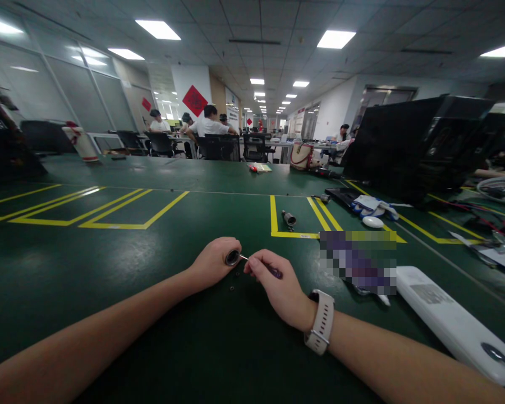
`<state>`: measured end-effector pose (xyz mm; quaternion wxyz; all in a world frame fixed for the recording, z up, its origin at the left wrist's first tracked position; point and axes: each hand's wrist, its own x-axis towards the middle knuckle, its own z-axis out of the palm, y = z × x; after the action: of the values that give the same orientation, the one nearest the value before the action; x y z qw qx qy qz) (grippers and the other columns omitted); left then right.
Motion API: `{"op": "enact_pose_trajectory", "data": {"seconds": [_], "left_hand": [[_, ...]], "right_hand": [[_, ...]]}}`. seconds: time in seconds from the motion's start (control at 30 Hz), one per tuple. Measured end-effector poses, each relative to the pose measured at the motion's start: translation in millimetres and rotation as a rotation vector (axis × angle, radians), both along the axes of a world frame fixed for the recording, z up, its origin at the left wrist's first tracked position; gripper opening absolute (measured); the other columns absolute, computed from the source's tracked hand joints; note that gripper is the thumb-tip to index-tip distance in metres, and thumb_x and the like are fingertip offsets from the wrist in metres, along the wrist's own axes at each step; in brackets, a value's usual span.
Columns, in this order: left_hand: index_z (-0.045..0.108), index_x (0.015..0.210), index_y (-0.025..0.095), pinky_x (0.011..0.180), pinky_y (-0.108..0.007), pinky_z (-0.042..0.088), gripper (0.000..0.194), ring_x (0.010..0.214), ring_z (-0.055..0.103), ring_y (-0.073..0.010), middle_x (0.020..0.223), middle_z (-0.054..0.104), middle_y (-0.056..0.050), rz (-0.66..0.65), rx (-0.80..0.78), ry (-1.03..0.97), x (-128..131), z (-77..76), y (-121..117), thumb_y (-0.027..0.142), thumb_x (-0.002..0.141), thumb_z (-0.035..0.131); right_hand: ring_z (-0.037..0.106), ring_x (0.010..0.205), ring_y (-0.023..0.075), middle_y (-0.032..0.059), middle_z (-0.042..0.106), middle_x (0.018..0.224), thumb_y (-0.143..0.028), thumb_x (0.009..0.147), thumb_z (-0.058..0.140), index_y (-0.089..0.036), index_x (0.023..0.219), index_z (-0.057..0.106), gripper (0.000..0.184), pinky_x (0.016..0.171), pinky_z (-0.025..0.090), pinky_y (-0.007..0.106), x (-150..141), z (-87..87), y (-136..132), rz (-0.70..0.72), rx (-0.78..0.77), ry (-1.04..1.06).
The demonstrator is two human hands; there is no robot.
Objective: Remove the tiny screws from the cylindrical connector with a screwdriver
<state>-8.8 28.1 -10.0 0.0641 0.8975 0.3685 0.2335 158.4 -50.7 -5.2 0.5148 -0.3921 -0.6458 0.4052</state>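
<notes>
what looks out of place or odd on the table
Two tiny loose pieces lie on the green tabletop near the left hand, outside the yellow outlines. The purplish item is pixelated, so its condition can't be judged. No spill shows.

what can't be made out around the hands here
All in the head view:
Cylinder: its sides, mostly hidden by the left hand.
Tool: much of its handle, hidden by the right hand; its tip, too small to tell whether it touches the cylinder.
Small part on the table: too small to identify.
Purple thing: pixelated, details lost.
Paper: cut off by the right edge.
</notes>
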Motion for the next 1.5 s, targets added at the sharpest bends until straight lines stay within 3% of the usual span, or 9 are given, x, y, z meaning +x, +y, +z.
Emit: {"op": "enact_pose_trajectory", "data": {"seconds": [0.17, 0.3, 0.47, 0.63, 0.9, 1.1, 1.3, 1.4, 1.5], "left_hand": [[0.047, 0.064, 0.018, 0.057, -0.025, 0.037, 0.011, 0.062, 0.048, -0.0142, 0.063, 0.050, 0.002, 0.003, 0.013, 0.000, 0.6, -0.1, 0.3, 0.019, 0.075, 0.051], [0.049, 0.066, 0.017, 0.059, -0.026, 0.038, 0.011, 0.062, 0.049, -0.0140, 0.064, 0.051, 0.002, -0.008, 0.020, 0.012, 0.5, 1.2, -1.8, 0.016, 0.076, 0.049], [0.047, 0.065, 0.018, 0.058, -0.025, 0.037, 0.012, 0.062, 0.049, -0.0142, 0.064, 0.050, 0.001, -0.003, 0.025, 0.017, 0.2, 2.1, -2.7, 0.018, 0.078, 0.050], [0.047, 0.065, 0.017, 0.057, -0.025, 0.036, 0.013, 0.061, 0.049, -0.0143, 0.063, 0.050, 0.001, 0.003, 0.029, 0.021, 0.7, 2.5, -2.5, 0.019, 0.077, 0.051], [0.049, 0.064, 0.017, 0.061, -0.027, 0.037, 0.012, 0.062, 0.049, -0.0151, 0.063, 0.051, 0.001, -0.029, 0.050, 0.046, 1.1, 2.8, -3.6, 0.014, 0.076, 0.050], [0.049, 0.066, 0.017, 0.061, -0.027, 0.037, 0.012, 0.063, 0.049, -0.0147, 0.064, 0.051, 0.001, -0.054, 0.049, 0.022, -0.6, 4.0, -4.8, 0.014, 0.078, 0.049], [0.047, 0.065, 0.018, 0.057, -0.023, 0.038, 0.013, 0.060, 0.049, -0.0120, 0.064, 0.051, 0.003, -0.077, 0.024, -0.008, -1.8, 2.5, -3.0, 0.019, 0.077, 0.051], [0.047, 0.065, 0.018, 0.057, -0.024, 0.038, 0.013, 0.061, 0.049, -0.0130, 0.064, 0.051, 0.002, -0.043, 0.038, -0.009, -1.8, 1.1, -1.8, 0.019, 0.078, 0.049], [0.048, 0.066, 0.018, 0.059, -0.025, 0.038, 0.011, 0.063, 0.050, -0.0146, 0.065, 0.051, 0.001, -0.022, 0.056, 0.018, -1.5, -0.2, -1.1, 0.017, 0.077, 0.048]], "right_hand": [[0.050, 0.070, 0.0147, 0.0003, 0.054, 0.073, -0.022, 0.086, 0.049, -0.019, 0.074, 0.059, 0.016, 0.065, 0.038, 0.028, -3.0, 4.8, -6.5, -0.071, 0.155, -0.158], [0.051, 0.068, 0.0153, 0.0005, 0.055, 0.068, -0.026, 0.085, 0.050, -0.018, 0.069, 0.061, 0.021, 0.064, 0.038, 0.028, -0.3, 3.2, -1.3, -0.046, 0.015, -0.037], [0.053, 0.067, 0.0147, 0.0013, 0.059, 0.066, -0.030, 0.082, 0.052, -0.017, 0.067, 0.062, 0.023, 0.064, 0.039, 0.028, 2.5, -6.2, 11.2, 0.032, -0.210, 0.286], [0.052, 0.063, 0.0135, 0.0015, 0.059, 0.067, -0.031, 0.083, 0.050, -0.016, 0.068, 0.060, 0.023, 0.060, 0.038, 0.027, 1.5, -10.2, 13.0, 0.036, -0.264, 0.342], [0.049, 0.064, 0.0139, -0.0015, 0.054, 0.065, -0.027, 0.083, 0.053, -0.019, 0.067, 0.062, 0.021, 0.060, 0.035, 0.027, -0.6, 1.3, -2.2, -0.072, -0.017, -0.028], [0.053, 0.063, 0.0139, 0.0004, 0.059, 0.062, -0.028, 0.080, 0.054, -0.016, 0.063, 0.062, 0.022, 0.063, 0.040, 0.028, 5.3, -3.6, 13.5, 0.085, -0.247, 0.365], [0.052, 0.059, 0.0129, 0.0009, 0.060, 0.061, -0.026, 0.079, 0.052, -0.016, 0.063, 0.062, 0.021, 0.059, 0.039, 0.027, 6.4, -7.7, 16.8, 0.127, -0.287, 0.425], [0.053, 0.063, 0.0141, 0.0011, 0.060, 0.064, -0.028, 0.082, 0.051, -0.017, 0.067, 0.062, 0.022, 0.063, 0.040, 0.028, 6.2, -5.6, 11.4, 0.081, -0.214, 0.350], [0.053, 0.067, 0.0156, 0.0011, 0.059, 0.068, -0.028, 0.084, 0.049, -0.018, 0.068, 0.062, 0.023, 0.064, 0.038, 0.029, 3.9, -1.3, 3.7, -0.019, -0.061, 0.083]]}}
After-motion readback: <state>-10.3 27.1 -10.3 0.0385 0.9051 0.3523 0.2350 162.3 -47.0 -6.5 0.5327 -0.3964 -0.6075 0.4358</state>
